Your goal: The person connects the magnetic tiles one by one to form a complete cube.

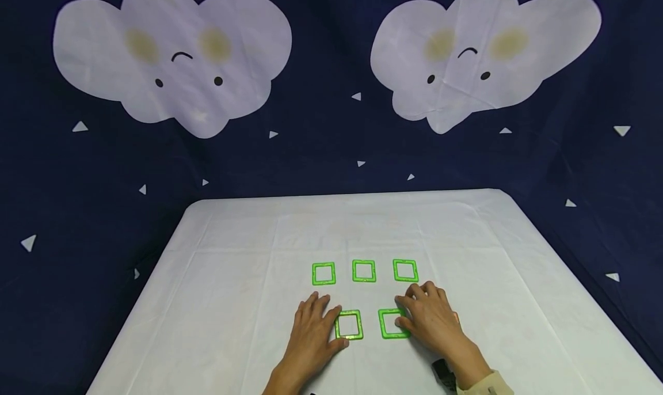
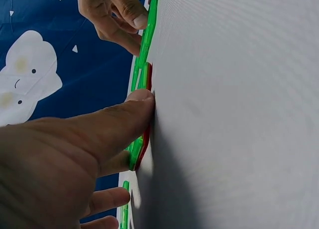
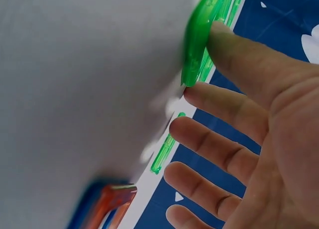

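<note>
My left hand (image 1: 311, 336) pinches the left side of a green square magnetic tile (image 1: 361, 325), thumb at the near corner and index finger at the far one. A red layer (image 2: 145, 145) shows under that tile's green edge in the left wrist view. My right hand (image 1: 434, 319) pinches another green square tile (image 1: 383, 325) at its right side; in the right wrist view the thumb lies against the green edge (image 3: 197, 42). A gap separates the two tiles. The remaining fingers of each hand are spread.
Beyond the hands lie three green squares in a row: left (image 1: 313, 274), middle (image 1: 354, 271) and right (image 1: 406, 261). An orange-red and blue piece (image 3: 112, 206), mostly hidden, sits beside my right hand. The white-covered table (image 1: 233, 234) meets a dark blue cloud-patterned cloth (image 1: 331, 124).
</note>
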{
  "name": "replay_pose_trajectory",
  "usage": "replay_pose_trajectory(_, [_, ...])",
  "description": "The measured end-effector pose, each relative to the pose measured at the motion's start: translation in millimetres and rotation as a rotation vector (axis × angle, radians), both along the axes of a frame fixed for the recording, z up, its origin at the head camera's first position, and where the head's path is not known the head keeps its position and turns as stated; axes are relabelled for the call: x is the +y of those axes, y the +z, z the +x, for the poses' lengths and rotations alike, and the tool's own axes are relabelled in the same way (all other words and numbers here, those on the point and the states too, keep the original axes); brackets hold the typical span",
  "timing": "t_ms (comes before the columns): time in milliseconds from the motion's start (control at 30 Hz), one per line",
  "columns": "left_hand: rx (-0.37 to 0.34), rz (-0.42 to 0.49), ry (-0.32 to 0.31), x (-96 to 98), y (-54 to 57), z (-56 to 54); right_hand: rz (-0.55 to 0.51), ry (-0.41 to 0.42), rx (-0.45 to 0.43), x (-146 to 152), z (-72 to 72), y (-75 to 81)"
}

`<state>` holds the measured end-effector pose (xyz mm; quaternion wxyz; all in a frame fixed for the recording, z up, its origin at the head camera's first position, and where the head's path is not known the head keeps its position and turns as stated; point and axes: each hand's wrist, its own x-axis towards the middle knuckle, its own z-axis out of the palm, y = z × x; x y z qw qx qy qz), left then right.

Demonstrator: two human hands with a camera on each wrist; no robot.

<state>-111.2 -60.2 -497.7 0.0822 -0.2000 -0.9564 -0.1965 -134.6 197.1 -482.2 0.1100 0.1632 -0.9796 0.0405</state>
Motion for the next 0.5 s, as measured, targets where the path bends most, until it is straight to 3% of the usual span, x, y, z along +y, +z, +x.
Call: replay_pose_trajectory(500, [-0.013, -0.007, -0.002, -0.4, 2.7, 0.9, -0.039, 0.049, 0.106, 4.8, -2.8, -4.6])
